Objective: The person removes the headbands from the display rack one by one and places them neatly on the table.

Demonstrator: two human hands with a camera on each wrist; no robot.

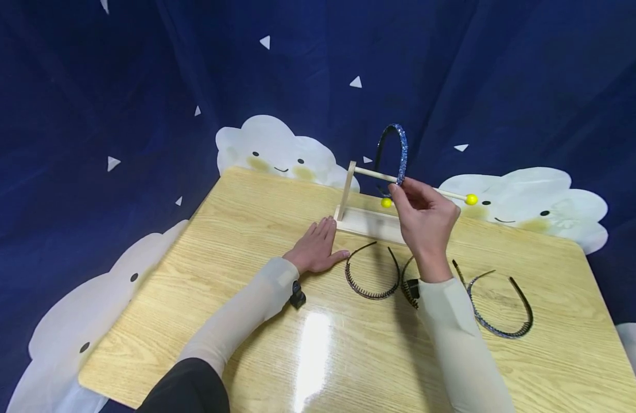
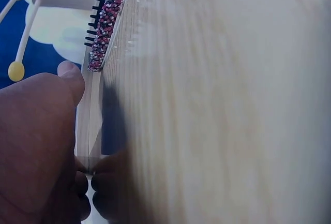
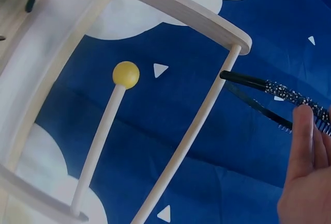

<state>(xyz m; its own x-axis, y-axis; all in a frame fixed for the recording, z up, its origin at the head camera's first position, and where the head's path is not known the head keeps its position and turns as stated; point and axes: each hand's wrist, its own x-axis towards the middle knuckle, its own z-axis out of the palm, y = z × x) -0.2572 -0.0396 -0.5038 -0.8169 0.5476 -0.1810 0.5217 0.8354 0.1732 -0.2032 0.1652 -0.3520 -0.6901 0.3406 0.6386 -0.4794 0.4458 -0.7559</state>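
Note:
My right hand point(image 1: 426, 215) pinches a blue glitter headband point(image 1: 403, 149) at the upper rod point(image 1: 372, 172) of a wooden rack with yellow ball ends. In the right wrist view, one black tip of the headband point(image 3: 243, 80) overlaps that rod; whether it bears on the rod I cannot tell. Flat on the table, my left hand point(image 1: 315, 246) has its fingertips at the left end of the rack's base point(image 1: 372, 223). Near its thumb lies a toothed headband point(image 1: 372, 295), whose red and silver beads point(image 2: 107, 22) show in the left wrist view.
Right of that headband lies another dark headband point(image 1: 408, 292), partly hidden by my right forearm. A bluish headband point(image 1: 496, 331) lies farther right on the wooden table point(image 1: 235, 229). Behind the table hangs a dark blue curtain point(image 1: 307, 69) with white clouds.

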